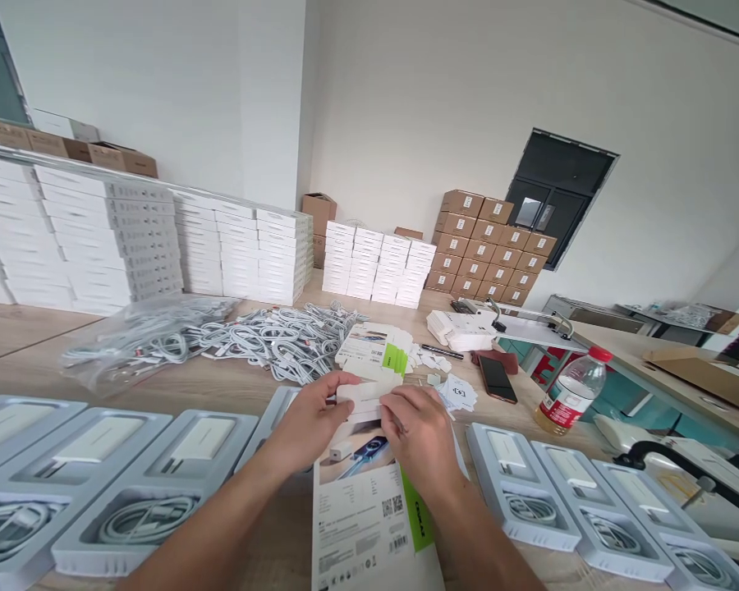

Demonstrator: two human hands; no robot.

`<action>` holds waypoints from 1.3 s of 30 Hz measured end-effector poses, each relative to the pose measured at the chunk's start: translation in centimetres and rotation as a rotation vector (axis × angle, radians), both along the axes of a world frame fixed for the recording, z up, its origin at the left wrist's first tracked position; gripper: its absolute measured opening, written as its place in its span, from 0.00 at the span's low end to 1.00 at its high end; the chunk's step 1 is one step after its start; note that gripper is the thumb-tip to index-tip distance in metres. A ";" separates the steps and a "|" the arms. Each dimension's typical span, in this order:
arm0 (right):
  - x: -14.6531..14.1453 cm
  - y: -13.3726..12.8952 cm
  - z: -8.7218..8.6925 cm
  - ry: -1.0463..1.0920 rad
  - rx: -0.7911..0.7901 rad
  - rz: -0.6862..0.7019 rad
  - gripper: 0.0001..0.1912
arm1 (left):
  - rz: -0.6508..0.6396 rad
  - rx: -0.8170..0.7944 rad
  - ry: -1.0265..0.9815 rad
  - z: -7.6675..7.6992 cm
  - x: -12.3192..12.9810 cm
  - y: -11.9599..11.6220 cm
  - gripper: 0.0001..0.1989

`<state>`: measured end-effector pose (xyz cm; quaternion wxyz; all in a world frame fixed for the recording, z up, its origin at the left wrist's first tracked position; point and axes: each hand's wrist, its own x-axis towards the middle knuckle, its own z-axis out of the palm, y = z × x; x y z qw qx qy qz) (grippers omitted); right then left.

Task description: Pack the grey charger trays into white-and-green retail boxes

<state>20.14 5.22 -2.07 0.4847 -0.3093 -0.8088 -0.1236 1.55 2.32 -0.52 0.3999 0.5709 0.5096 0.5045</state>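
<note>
- Your left hand and right hand hold the printed carton between them, at its far end.
- Cables lie beyond your left hand.
- A bottle stands right of your hands.

Fingers on printed box; cables beyond

The printed box runs off the bottom edge, its finest print too small to read. The left hand and right hand cover parts of its upper end; both forearms are cut off below. The left arm partly hides the middle tray. The left edge crops the leftmost tray and the stacked white boxes. Labels on the brown cartons are too small to make out.
</note>
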 end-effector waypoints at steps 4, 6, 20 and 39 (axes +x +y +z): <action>0.0 0.0 0.0 0.002 -0.003 -0.001 0.10 | -0.008 -0.071 -0.204 0.3 0.0 0.0 0.29; -0.1 -0.1 0.1 0.009 0.013 0.001 0.10 | -0.083 -0.167 -0.323 0.5 0.0 -0.2 0.25; 0.3 0.7 -0.3 0.157 -0.268 0.271 0.08 | -0.103 -0.099 -0.093 1.4 -0.7 -0.6 0.20; 2.4 1.1 1.3 0.047 -0.198 0.286 0.08 | -0.238 -0.064 -0.088 2.2 -0.8 -1.4 0.18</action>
